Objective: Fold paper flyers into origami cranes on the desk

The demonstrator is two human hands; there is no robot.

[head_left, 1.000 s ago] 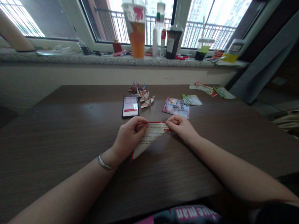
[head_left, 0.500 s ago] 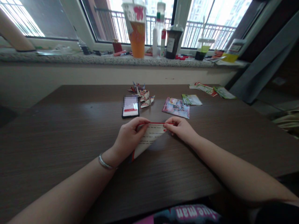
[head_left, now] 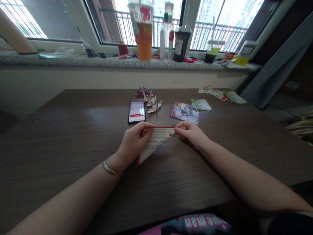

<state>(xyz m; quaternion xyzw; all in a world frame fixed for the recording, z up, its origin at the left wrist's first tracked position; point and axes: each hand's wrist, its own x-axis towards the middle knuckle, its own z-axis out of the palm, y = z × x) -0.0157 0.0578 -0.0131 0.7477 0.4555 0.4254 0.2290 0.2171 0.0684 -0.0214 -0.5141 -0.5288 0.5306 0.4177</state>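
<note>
A white printed paper with a red edge [head_left: 156, 140], folded into a triangle, lies on the dark wooden table [head_left: 73, 137] in front of me. My left hand [head_left: 133, 143] pinches its left part, with a silver bangle on that wrist. My right hand [head_left: 190, 132] pinches the paper's right corner. Both hands press along the red top fold. The paper's lower tip points toward me.
Beyond the hands lie a lit phone [head_left: 136, 112], several folded paper cranes [head_left: 149, 97] and printed paper sheets [head_left: 184, 112], with more [head_left: 215, 93] at the far right. The stone windowsill [head_left: 110, 62] carries an orange drink cup [head_left: 143, 31], bottles and other cups.
The two hands shifted slightly along the top fold and the paper moved a little away from me. Nothing else moved.
</note>
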